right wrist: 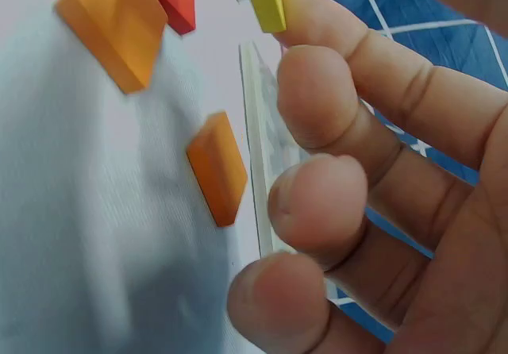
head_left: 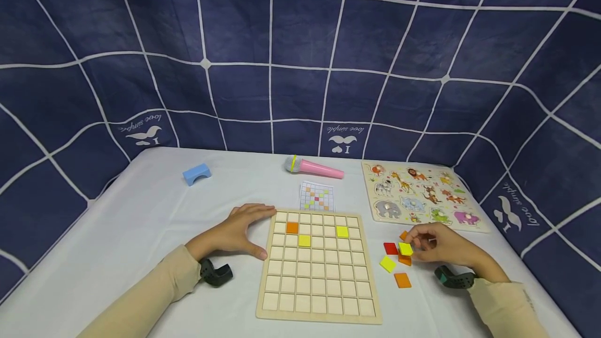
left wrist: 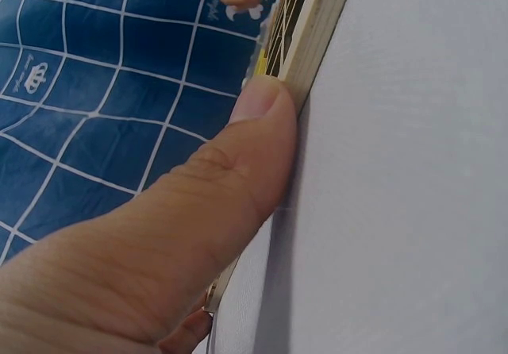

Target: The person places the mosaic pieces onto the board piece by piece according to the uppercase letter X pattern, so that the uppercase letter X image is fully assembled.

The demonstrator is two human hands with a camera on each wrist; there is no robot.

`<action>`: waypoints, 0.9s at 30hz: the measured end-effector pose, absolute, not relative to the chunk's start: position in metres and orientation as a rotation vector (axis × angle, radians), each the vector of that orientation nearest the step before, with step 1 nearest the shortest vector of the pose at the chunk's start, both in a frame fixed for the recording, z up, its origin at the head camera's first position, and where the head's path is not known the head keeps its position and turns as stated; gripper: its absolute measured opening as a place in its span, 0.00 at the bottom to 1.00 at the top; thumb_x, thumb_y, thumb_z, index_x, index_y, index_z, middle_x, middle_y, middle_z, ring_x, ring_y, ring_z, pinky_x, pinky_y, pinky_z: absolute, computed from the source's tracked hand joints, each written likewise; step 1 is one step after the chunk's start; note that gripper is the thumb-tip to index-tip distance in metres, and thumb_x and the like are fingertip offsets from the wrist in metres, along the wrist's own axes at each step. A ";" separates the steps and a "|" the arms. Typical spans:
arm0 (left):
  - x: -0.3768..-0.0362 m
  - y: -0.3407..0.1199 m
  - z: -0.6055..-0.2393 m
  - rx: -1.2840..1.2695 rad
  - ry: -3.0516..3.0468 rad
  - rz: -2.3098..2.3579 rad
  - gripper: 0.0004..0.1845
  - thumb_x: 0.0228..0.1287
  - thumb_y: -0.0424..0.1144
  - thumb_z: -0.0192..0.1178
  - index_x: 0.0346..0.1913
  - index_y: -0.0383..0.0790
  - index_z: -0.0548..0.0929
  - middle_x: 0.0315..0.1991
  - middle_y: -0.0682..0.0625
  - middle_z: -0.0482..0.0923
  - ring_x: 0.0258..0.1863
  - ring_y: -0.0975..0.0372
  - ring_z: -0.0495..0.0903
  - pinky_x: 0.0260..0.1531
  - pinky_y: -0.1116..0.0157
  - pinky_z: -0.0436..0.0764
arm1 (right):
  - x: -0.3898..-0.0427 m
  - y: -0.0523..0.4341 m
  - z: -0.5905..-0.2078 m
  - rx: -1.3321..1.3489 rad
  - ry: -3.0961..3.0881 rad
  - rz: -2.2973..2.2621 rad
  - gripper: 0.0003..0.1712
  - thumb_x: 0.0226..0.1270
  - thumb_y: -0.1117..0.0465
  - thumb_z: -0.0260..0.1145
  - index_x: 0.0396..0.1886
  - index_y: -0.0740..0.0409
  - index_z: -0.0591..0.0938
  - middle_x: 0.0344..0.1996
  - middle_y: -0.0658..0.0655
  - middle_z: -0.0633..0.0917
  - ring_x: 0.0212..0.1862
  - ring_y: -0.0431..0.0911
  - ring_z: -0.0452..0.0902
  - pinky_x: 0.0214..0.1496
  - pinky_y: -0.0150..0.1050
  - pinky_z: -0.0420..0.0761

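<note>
Fingertips of the right hand (head_left: 443,246) pinch a yellow tile (head_left: 406,249) just off the table, over a small scatter of loose tiles to the right of the wooden grid board (head_left: 318,296). The right wrist view shows the same tile (right wrist: 265,1) edge-on between thumb and forefinger, the other fingers curled loosely beneath it — a light grasp that suits a thin, flat square. Around it lie a red tile (head_left: 390,248), another yellow tile (head_left: 387,264) and an orange tile (head_left: 402,280); one more orange piece sits directly under the held tile, and another peeks out beyond the hand.

Across the board, the left hand (head_left: 237,233) lies flat and relaxed against the board's left edge, holding nothing. The left wrist view shows the thumb (left wrist: 246,155) pressed to the board's side, probably to keep the board from sliding.

The board is pale wood, divided into a grid of shallow square cells. Three are filled: an orange square (head_left: 292,228) and a yellow square (head_left: 304,240) near the upper left, and another yellow square (head_left: 342,231) further right. Just behind the board lies a pattern card (head_left: 317,195) printed with a coloured grid, likely the guide for placing. Further back are a pink toy microphone (head_left: 314,168), a blue block (head_left: 196,173) and an animal puzzle (head_left: 419,194).
</note>
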State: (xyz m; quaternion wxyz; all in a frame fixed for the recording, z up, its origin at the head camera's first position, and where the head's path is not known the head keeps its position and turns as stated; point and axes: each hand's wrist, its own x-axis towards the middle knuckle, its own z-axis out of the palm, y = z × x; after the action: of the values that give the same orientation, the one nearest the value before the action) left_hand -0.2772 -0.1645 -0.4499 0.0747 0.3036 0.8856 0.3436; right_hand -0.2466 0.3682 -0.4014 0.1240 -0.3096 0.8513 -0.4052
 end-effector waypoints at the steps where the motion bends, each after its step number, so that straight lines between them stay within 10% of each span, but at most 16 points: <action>1: -0.277 -0.165 -0.450 0.918 2.659 1.033 0.59 0.45 0.56 0.88 0.80 0.37 0.72 0.80 0.40 0.68 0.80 0.39 0.60 0.73 0.36 0.57 | -0.246 0.366 -0.401 -0.912 2.482 -1.187 0.13 0.62 0.73 0.78 0.45 0.62 0.87 0.28 0.57 0.77 0.24 0.40 0.66 0.25 0.37 0.69; 27: -0.277 -0.165 -0.451 0.935 2.656 1.046 0.59 0.46 0.55 0.88 0.80 0.37 0.72 0.80 0.39 0.68 0.80 0.38 0.59 0.73 0.34 0.56 | -0.240 0.342 -0.400 -0.956 2.499 -1.228 0.13 0.62 0.72 0.80 0.44 0.59 0.87 0.28 0.60 0.78 0.24 0.39 0.67 0.25 0.36 0.68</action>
State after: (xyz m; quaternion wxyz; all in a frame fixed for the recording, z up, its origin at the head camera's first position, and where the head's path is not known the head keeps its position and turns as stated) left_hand -0.2774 -0.1651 -0.4513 0.0687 0.3106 0.8821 0.3474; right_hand -0.2398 0.3416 -0.4003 0.0985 -0.3231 0.8448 -0.4151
